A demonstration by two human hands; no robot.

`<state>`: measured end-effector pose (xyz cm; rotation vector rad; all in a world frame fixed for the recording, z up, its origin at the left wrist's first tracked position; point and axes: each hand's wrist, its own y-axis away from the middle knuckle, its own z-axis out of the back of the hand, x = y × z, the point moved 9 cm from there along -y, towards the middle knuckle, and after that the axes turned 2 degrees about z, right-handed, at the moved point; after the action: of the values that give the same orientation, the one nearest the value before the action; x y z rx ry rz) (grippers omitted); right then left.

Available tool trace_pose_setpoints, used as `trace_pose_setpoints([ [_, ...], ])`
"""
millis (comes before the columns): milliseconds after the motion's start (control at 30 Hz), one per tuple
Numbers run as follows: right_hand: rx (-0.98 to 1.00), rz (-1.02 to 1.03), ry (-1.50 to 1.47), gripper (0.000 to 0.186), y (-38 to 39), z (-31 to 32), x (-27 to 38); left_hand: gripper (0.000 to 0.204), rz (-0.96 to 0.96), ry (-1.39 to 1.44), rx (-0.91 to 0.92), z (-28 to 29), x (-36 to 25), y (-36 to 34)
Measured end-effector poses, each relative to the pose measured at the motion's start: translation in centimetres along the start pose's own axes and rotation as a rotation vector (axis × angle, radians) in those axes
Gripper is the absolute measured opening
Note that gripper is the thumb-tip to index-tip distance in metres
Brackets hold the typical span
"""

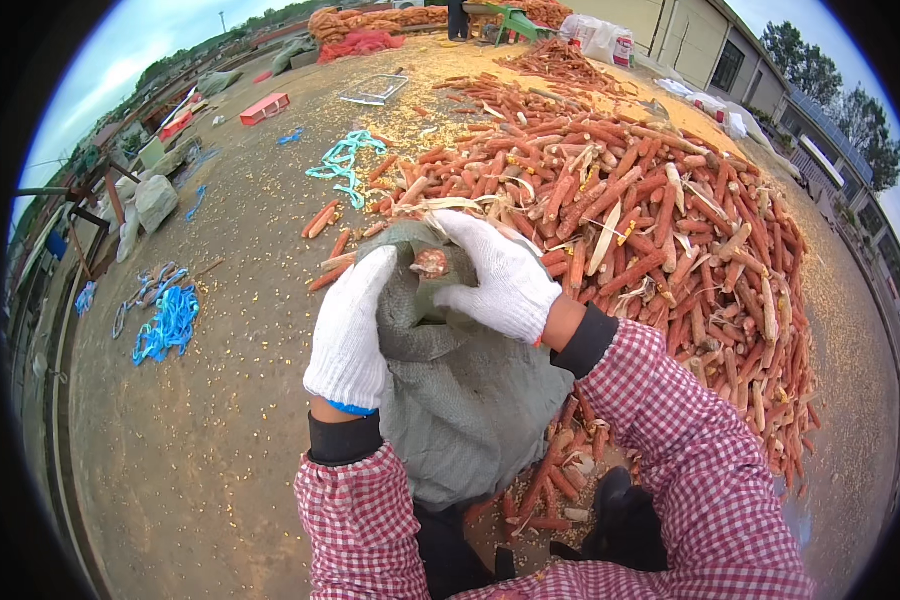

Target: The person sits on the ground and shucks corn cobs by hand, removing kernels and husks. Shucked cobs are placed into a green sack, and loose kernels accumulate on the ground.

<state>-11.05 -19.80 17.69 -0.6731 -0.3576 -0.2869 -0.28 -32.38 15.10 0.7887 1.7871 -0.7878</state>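
A grey-green woven sack (470, 410) stands in front of me, its mouth bunched up between my hands. My left hand (350, 330), in a white knit glove, is closed on the left side of the sack's rim. On the other side my right hand (500, 278), gloved the same way, grips the rim with thumb and fingers. The end of a reddish corncob (430, 263) shows in the narrowed mouth; the rest of the sack's contents is hidden. Just beyond and to the right lies a large heap of shelled corncobs (660, 225).
Blue cord (170, 322) lies tangled on the concrete at left, and turquoise strapping (345, 165) farther off. Loose yellow kernels dot the ground. A red box (265, 108), a metal frame (374, 90) and white sacks (598, 40) are farther back. Several cobs lie by my feet.
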Motion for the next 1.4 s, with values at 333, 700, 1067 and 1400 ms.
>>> trace_pose_setpoints([
  [333, -0.054, -0.032, 0.149, 0.036, -10.2, 1.4, -3.7, 0.042, 0.210, -0.084, -0.024, 2.7, -0.1, 0.2],
  [700, 0.326, 0.332, -0.248, 0.035, 2.8, -8.2, 3.3, 0.046, 0.054, 0.671, -0.262, 10.6, 2.6, -2.4],
  [1067, 0.913, 0.048, 0.079, 0.063, 25.2, -12.1, 5.8, 0.045, 0.208, 0.080, -0.600, 24.5, 14.6, -3.4],
  [1400, 0.867, 0.021, -0.116, 0.044, 24.7, -10.5, 3.6, 0.057, -0.115, -0.831, -1.176, 25.2, 2.6, 2.4],
])
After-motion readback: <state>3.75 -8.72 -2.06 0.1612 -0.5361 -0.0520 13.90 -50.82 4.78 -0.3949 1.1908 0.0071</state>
